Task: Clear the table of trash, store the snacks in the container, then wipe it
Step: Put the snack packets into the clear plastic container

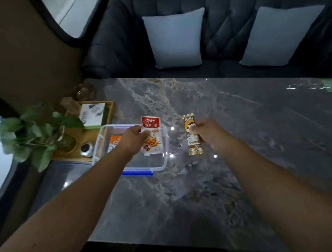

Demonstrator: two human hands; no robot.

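Centre-left of the frame, the left hand (132, 139) pinches a red-and-white snack packet (151, 135) over the clear plastic container (162, 163); the right hand (206, 133), just right, grips a long brown snack bar (191, 134) above the marble desk (236, 123); both look light, crinkly, slippery foil, so probably hold by the sealed edges; one orange packet (115, 141) is inside already.

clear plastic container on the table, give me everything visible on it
The container is a rectangular box of clear plastic with rounded corners and blue latch flaps, one lying flat on its near side. It sits open and upright on the marble table, left of centre, beside the wooden tray. An orange snack packet lies inside. The left hand holds a red-and-white snack packet over it. No lid is on it.
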